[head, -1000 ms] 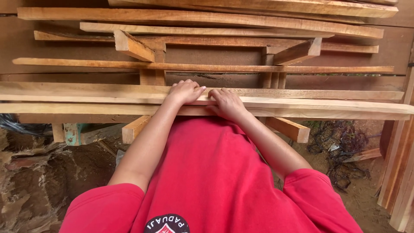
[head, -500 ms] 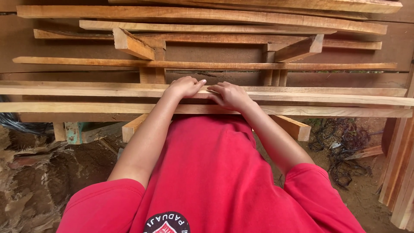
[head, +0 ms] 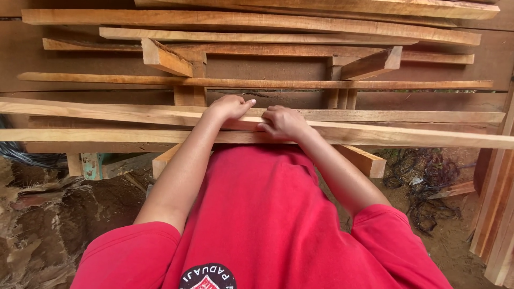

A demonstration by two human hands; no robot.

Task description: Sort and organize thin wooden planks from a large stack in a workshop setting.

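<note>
Hands on a long strip of wood

Hands resting side by side on a long, thin wooden strip (head: 375, 135) that runs left to right across the whole view, lying on top of a rough wooden rack (head: 369, 160). Left hand (head: 229, 107) laid flat over the upper edge, fingers stretched out and close together, pointing right. Right hand (head: 284, 122) just beside it, fingers curled down over the strip, pressing or perhaps gripping its near edge; hard to tell from this angle whether anything is pinched between them. Strip level, long axis crosswise to the body, both ends reaching past the picture's edges, neither end lifted. A second strip (head: 107, 109) just behind it, parallel, touching or nearly so. More strips (head: 257, 22) stacked further back, all lying the same way.

Judging from how things lie: strip already set on the rack and roughly lined up with its neighbours; final settling or pushing into place not yet finished, since both hands are on it. Dirt floor (head: 48, 225) and tangled wire (head: 428, 187) below.
</note>
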